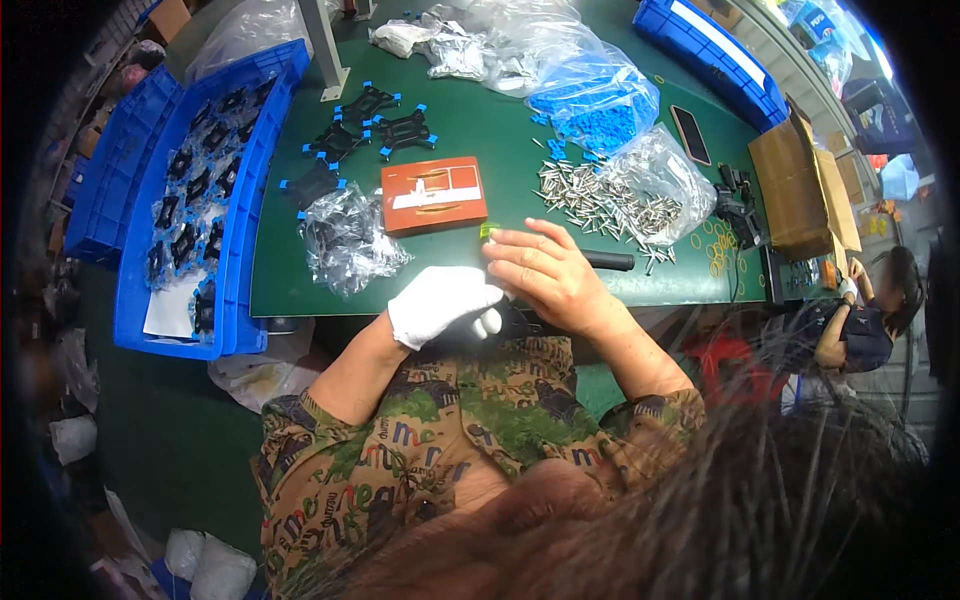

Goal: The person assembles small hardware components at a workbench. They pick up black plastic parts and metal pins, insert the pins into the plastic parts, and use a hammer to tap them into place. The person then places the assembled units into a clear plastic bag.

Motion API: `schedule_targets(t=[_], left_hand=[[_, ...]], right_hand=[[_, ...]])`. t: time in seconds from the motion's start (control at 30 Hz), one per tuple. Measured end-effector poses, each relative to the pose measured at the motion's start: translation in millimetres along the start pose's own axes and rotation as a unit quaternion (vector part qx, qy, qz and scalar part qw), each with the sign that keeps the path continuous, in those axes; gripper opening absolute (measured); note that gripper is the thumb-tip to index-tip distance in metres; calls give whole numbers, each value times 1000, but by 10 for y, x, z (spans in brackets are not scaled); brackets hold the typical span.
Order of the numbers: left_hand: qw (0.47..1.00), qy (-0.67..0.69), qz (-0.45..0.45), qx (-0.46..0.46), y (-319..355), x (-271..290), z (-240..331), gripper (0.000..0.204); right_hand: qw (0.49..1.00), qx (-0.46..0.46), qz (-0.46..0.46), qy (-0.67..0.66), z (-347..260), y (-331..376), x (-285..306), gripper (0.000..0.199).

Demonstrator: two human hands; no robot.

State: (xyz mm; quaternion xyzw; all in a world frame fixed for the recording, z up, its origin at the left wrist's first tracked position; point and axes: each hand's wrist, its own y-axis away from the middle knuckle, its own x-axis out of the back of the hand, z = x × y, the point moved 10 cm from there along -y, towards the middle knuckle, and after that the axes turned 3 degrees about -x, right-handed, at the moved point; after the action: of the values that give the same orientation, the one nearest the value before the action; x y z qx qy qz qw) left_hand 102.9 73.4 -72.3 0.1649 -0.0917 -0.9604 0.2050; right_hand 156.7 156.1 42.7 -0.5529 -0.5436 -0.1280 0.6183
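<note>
My left hand, in a white glove, is closed with its fingers curled in front of my body. My bare right hand meets it, fingers bent over toward the glove. Whatever lies between them is hidden; a dark edge shows just below. By my right fingertips is a small yellow-green piece. A black rod sticks out behind my right hand; whether it is held cannot be told. Just beyond stands an orange-red box. Left of it lies a heap of clear-bagged parts.
Black X-shaped frames with blue tips lie at the back left. Silver metal pins and bagged blue pieces cover the right. Beyond are a phone, yellow rings and a carton. A blue crate stands left; another person sits right.
</note>
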Motion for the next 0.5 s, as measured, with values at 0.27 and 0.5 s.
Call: schedule_targets(t=[0.27,0.5], left_hand=[[998,33,12,-45,-140,-12,24,24],[991,41,85,-90,-119,423,82,29]], right_hand=[[995,-67,63,-35,264,139,-94,29],[983,-145,112,21,604,465,326,29]])
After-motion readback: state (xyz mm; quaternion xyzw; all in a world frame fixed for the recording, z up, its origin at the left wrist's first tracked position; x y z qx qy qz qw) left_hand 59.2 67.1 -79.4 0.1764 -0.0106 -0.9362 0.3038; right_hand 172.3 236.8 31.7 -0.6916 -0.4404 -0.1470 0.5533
